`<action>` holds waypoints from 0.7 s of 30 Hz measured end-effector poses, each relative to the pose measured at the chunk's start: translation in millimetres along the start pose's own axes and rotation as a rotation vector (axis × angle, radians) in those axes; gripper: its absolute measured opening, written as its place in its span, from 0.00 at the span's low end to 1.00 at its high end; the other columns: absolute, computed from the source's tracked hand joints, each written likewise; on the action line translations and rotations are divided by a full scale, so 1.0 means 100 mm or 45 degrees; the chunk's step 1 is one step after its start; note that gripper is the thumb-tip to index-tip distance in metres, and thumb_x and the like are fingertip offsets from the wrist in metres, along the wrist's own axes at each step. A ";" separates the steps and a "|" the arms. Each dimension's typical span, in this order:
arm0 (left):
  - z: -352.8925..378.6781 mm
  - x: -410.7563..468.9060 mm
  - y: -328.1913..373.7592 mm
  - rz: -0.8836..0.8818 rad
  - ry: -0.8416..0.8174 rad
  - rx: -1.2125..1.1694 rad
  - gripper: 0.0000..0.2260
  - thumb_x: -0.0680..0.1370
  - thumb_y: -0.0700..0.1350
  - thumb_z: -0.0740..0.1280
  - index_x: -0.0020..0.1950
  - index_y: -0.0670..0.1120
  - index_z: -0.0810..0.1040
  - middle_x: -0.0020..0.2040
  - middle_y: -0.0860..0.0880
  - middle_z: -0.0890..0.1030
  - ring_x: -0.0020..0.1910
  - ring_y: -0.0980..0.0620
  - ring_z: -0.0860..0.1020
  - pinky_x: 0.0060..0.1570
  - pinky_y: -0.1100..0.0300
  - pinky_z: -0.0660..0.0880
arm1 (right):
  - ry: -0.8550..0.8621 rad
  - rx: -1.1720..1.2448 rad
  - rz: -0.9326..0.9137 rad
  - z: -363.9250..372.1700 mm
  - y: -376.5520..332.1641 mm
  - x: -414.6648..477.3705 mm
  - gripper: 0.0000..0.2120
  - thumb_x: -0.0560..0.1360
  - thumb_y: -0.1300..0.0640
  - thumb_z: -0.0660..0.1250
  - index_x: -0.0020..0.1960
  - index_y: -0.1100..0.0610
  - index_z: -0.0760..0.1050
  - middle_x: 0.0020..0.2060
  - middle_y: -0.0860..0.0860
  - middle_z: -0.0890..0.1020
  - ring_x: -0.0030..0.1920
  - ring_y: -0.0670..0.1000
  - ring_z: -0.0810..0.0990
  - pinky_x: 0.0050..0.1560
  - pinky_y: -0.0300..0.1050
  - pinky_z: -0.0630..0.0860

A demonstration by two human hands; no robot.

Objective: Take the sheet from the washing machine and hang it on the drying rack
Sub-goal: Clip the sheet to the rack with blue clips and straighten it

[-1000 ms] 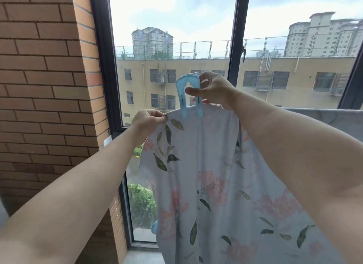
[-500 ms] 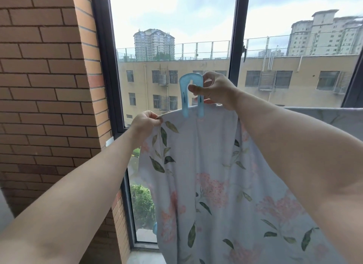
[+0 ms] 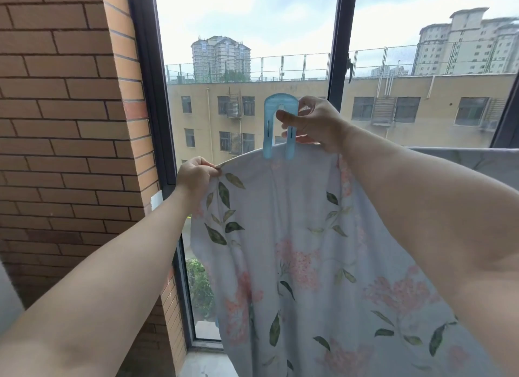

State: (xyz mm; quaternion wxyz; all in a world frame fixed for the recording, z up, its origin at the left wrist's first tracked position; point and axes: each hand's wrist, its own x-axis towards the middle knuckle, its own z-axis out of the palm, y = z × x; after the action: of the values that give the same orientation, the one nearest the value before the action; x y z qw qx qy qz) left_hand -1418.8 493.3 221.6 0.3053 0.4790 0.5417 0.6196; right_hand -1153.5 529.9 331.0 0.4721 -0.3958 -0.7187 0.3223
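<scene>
A pale sheet (image 3: 303,236) printed with pink flowers and green leaves hangs in front of the window, its top edge draped over a support that the cloth hides. A large light-blue clip (image 3: 279,129) straddles that top edge with both legs pointing down. My right hand (image 3: 311,124) pinches the clip's right leg with thumb and fingers. Further left and lower, my left hand (image 3: 196,176) grips the sheet's top corner. More of the sheet (image 3: 463,160) runs along to the right behind my right arm.
A brick wall (image 3: 70,138) stands close on the left. Dark window frames (image 3: 338,54) rise behind the sheet, with buildings beyond the glass. A light sill (image 3: 205,362) lies below the window.
The clip has slid slightly up along the sheet's top edge with my right hand still on it. My left hand keeps its hold on the corner.
</scene>
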 end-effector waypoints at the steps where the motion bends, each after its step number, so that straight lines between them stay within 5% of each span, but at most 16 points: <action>1: -0.01 -0.01 -0.01 -0.007 0.017 0.008 0.05 0.71 0.36 0.70 0.39 0.44 0.77 0.38 0.45 0.81 0.39 0.47 0.77 0.38 0.56 0.76 | -0.001 0.005 0.001 0.01 0.00 0.00 0.33 0.61 0.40 0.81 0.57 0.58 0.75 0.49 0.55 0.87 0.49 0.55 0.87 0.52 0.55 0.83; 7: 0.11 -0.11 0.14 0.020 0.013 0.317 0.02 0.71 0.39 0.64 0.38 0.45 0.73 0.37 0.46 0.78 0.38 0.48 0.73 0.34 0.57 0.70 | -0.003 -0.025 -0.015 -0.01 0.02 0.02 0.27 0.67 0.43 0.80 0.55 0.56 0.74 0.48 0.55 0.87 0.49 0.54 0.87 0.48 0.50 0.83; 12: 0.46 -0.17 0.42 0.198 -0.239 0.197 0.10 0.75 0.45 0.64 0.52 0.51 0.83 0.51 0.52 0.83 0.53 0.52 0.79 0.52 0.55 0.77 | 0.017 -0.023 -0.006 -0.05 0.05 -0.01 0.41 0.53 0.33 0.81 0.55 0.57 0.76 0.47 0.55 0.87 0.47 0.55 0.87 0.54 0.61 0.82; 15: 0.65 -0.18 0.48 0.266 -0.290 0.268 0.09 0.79 0.51 0.67 0.55 0.52 0.85 0.48 0.57 0.83 0.49 0.61 0.78 0.45 0.65 0.74 | 0.005 -0.035 -0.027 -0.04 0.08 -0.01 0.46 0.48 0.32 0.82 0.56 0.59 0.78 0.46 0.55 0.87 0.47 0.55 0.87 0.53 0.58 0.83; 21: 0.73 -0.12 0.43 0.244 -0.268 0.284 0.11 0.78 0.54 0.70 0.54 0.51 0.85 0.44 0.61 0.80 0.45 0.65 0.75 0.41 0.67 0.71 | -0.186 0.003 0.046 -0.11 -0.02 -0.06 0.34 0.65 0.35 0.78 0.63 0.52 0.77 0.56 0.56 0.84 0.52 0.56 0.86 0.59 0.58 0.80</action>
State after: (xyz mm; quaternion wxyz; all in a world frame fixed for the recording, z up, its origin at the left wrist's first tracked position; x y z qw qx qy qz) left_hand -1341.5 500.3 256.3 0.2448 0.6217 0.5239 0.5283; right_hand -1142.4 524.8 334.2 0.4130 -0.3839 -0.7435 0.3595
